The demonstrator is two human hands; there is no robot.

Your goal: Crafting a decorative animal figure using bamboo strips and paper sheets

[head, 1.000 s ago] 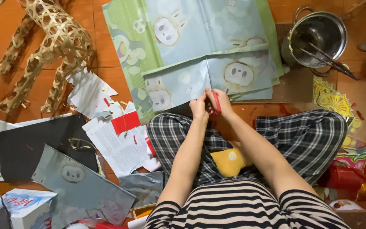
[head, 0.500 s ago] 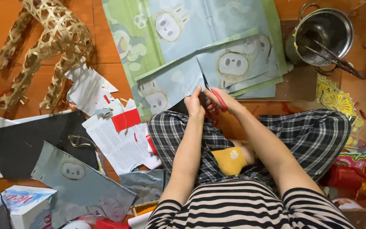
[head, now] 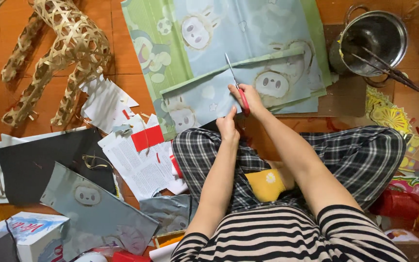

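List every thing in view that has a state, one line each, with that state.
scissors: blades open, in the paper
right hand: gripping the red scissor handles
left hand: pinching the paper's near edge
patterned paper: partly cut, folded over
metal pot: uncovered, tools inside
woven bamboo frame: lying flat, uncovered

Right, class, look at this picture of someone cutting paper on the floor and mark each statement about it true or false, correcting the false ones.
1. The right hand holds red-handled scissors. True.
2. The scissors cut black paper. False: pale blue printed paper.
3. The left hand is at the paper's near edge. True.
4. The metal pot is empty. False: thin utensils lie in it.
5. A woven bamboo frame lies upper left. True.
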